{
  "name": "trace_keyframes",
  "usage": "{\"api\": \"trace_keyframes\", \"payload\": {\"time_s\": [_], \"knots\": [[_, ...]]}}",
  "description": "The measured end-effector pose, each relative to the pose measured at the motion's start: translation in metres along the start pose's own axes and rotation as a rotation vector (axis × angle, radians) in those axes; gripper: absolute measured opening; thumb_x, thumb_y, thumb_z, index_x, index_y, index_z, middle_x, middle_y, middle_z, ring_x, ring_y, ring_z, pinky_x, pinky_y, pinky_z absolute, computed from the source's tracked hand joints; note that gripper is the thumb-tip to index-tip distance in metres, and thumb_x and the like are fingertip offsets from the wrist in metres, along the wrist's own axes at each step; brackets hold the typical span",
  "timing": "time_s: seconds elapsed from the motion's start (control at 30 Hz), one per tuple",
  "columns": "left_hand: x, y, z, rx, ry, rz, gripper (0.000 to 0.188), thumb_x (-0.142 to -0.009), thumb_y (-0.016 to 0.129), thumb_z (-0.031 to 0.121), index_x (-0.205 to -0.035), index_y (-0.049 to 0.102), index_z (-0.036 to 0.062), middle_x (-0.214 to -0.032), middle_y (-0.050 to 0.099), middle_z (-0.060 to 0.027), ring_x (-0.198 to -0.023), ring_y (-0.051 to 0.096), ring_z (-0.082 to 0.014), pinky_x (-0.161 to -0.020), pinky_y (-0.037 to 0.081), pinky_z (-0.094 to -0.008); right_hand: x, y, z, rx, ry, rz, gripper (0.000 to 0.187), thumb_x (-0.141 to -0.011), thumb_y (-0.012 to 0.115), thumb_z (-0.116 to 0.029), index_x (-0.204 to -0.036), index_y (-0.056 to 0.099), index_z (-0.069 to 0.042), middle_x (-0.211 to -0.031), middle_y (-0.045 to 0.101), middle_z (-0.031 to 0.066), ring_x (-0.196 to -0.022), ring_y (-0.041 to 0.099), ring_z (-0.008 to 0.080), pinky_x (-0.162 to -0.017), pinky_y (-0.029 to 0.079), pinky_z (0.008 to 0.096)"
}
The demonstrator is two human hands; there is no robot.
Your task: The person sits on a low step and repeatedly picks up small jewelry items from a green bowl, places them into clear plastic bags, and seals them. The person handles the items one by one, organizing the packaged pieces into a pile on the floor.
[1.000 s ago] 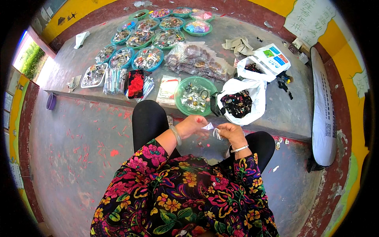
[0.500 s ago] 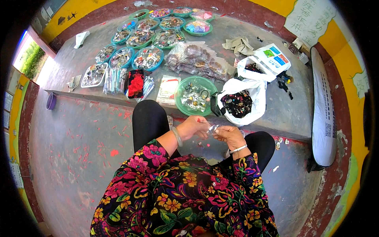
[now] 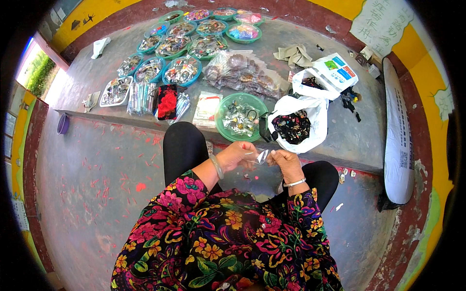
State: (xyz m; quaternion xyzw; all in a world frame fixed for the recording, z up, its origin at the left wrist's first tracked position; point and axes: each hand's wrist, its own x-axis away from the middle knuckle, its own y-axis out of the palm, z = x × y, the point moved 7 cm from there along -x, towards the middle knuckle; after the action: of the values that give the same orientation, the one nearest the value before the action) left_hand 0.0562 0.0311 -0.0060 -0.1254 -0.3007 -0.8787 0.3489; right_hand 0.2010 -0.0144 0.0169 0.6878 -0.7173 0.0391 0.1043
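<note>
Head view is showing both hands meeting over the lap: the left hand [image 3: 236, 155] and right hand [image 3: 286, 164] are each pinching a small clear plastic bag [image 3: 262, 156] between them. At 12 o'clock, a green bowl [image 3: 241, 116] is sitting on the ledge, a white bag [image 3: 303, 121] at 1 o'clock.

Both hands [image 3: 262, 159] raised together before knees, fingertips pinching.
</note>
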Motion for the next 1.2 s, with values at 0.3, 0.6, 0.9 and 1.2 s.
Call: {"api": "trace_keyframes", "payload": {"time_s": [0.3, 0.6, 0.9, 1.2], "knots": [[0.004, 0.012, 0.008, 0.078, 0.069, -0.028, 0.015, -0.079, 0.064, 0.017, -0.072, 0.052, 0.0096, -0.062, 0.052, 0.0022, -0.051, 0.05, -0.006, -0.045, 0.037, -0.0185, -0.001, -0.004, 0.006, -0.045, 0.054, 0.122, 0.026, -0.087, 0.055, -0.02, -0.072, 0.061, 0.001, -0.062, 0.059, 0.0042, -0.057, 0.054, 0.0111, -0.056, 0.043, 0.0234], [-0.002, 0.008, 0.002, 0.006, 0.078, 0.008, 0.021, -0.077, 0.067, 0.016, -0.067, 0.051, 0.0101, -0.057, 0.049, 0.0026, -0.049, 0.047, -0.007, -0.046, 0.036, -0.0204, -0.003, -0.003, 0.01, -0.05, 0.015, 0.079, 0.026, -0.087, 0.056, -0.02, -0.073, 0.062, 0.001, -0.064, 0.059, 0.0024, -0.058, 0.052, 0.0073, -0.055, 0.041, 0.0219], [-0.005, 0.003, -0.002, -0.1, 0.065, 0.012, 0.029, -0.077, 0.067, 0.015, -0.059, 0.045, 0.0112, -0.055, 0.05, 0.0007, -0.047, 0.048, -0.008, -0.045, 0.037, -0.0221, 0.001, 0.005, -0.005, 0.187, -0.1, 0.045, 0.028, -0.086, 0.056, -0.022, -0.074, 0.062, 0.002, -0.064, 0.06, 0.0024, -0.06, 0.053, 0.0079, -0.057, 0.042, 0.0219], [0.001, 0.01, 0.006, -0.143, 0.023, -0.012, 0.027, -0.075, 0.068, 0.012, -0.067, 0.042, 0.0122, -0.061, 0.055, -0.0007, -0.053, 0.058, -0.0099, -0.044, 0.041, -0.0203, 0.001, -0.008, 0.005, 0.055, 0.069, 0.174, 0.024, -0.084, 0.059, -0.021, -0.077, 0.064, 0.001, -0.058, 0.059, 0.0039, -0.049, 0.053, 0.0085, -0.046, 0.042, 0.0211]]}}
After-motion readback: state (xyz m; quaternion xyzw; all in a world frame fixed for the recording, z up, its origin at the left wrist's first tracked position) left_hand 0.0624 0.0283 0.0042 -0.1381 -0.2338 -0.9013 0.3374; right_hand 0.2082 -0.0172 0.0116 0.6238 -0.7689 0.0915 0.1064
